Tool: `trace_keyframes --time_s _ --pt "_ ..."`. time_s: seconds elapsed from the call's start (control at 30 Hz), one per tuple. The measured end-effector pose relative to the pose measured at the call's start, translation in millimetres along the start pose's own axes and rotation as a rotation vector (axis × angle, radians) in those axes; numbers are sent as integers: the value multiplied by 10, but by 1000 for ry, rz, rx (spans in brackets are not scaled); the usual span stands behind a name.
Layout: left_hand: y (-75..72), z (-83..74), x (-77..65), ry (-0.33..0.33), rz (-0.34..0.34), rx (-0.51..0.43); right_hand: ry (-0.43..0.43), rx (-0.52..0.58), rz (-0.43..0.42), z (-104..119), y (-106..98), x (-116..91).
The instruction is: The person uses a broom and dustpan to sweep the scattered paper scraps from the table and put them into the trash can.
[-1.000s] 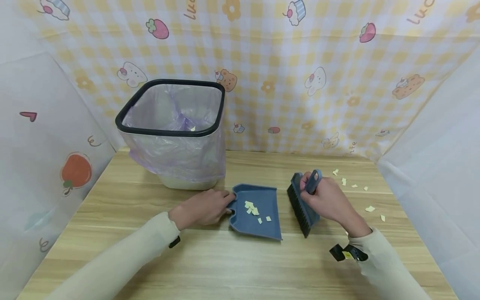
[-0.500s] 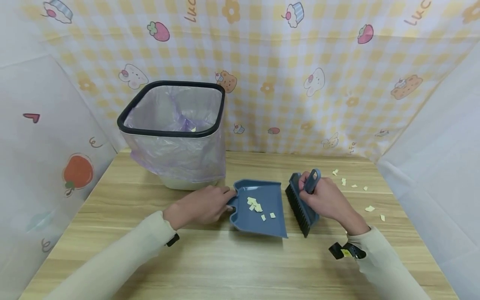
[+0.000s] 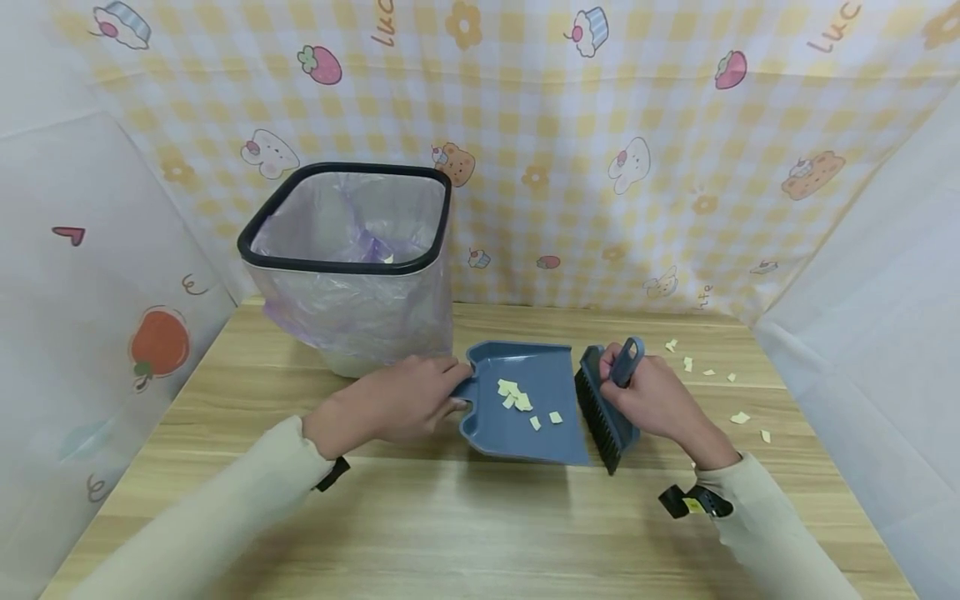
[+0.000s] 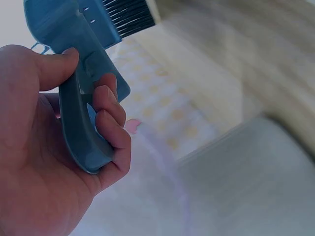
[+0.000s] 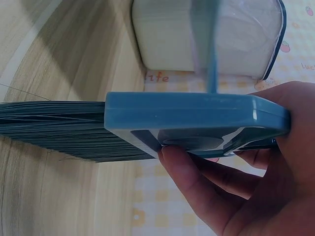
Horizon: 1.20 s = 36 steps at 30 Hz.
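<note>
My left hand (image 3: 401, 400) grips the handle of a blue dustpan (image 3: 525, 375), which is lifted a little off the table and casts a shadow below. Several pale yellow paper scraps (image 3: 517, 398) lie in the pan. In the left wrist view the fingers curl round the dustpan handle (image 4: 81, 118). Just right of the pan, my right hand (image 3: 651, 400) holds a blue brush (image 3: 607, 417) by its handle, its dark bristles facing the pan's front edge. The right wrist view shows the brush's bristles (image 5: 49, 125) pointing left, with fingers wrapped on its body.
A bin (image 3: 352, 308) with a black rim and a translucent purple-tinted bag stands at the back left of the wooden table (image 3: 450, 533). More scraps (image 3: 740, 417) are scattered on the table right of the brush. A checked cloth (image 3: 540, 150) hangs behind.
The dustpan has risen off the table and shifted slightly right and away, its scraps moving with it. My left hand has moved along with it. The right hand and brush have barely moved.
</note>
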<state>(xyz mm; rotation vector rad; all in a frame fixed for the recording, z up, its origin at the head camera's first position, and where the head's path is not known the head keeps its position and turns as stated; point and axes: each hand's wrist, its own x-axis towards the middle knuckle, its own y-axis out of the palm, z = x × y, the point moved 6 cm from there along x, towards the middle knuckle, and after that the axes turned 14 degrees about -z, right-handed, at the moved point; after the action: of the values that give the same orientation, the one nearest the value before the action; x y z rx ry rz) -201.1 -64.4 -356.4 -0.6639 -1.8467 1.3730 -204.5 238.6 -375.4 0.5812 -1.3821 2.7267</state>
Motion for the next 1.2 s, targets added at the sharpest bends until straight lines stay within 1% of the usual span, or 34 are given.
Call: trace_keyframes --time_s 0.27,0.47,0.57,0.67,0.83,0.97,1.1,1.2 --pt "-382 -116 61 52 -51 43 1 6 5 8 2 1" --pt "-590 -173 122 86 -76 90 5 1 6 11 6 -4" --pt "-685 -187 144 97 -92 98 6 3 2 7 7 -7" --pt "-779 -180 160 99 -119 100 2 10 -3 8 1 -9" --pt "-959 -167 176 93 -176 130 -9 26 1 16 -8 -13" --pt "-1105 -154 191 96 -216 126 -8 15 5 12 -11 -11" --pt "-1253 -123 204 87 -237 123 14 12 19 -3 -6 -16" --pt "-1368 -86 202 63 -246 141 15 18 22 -6 -3 -20"
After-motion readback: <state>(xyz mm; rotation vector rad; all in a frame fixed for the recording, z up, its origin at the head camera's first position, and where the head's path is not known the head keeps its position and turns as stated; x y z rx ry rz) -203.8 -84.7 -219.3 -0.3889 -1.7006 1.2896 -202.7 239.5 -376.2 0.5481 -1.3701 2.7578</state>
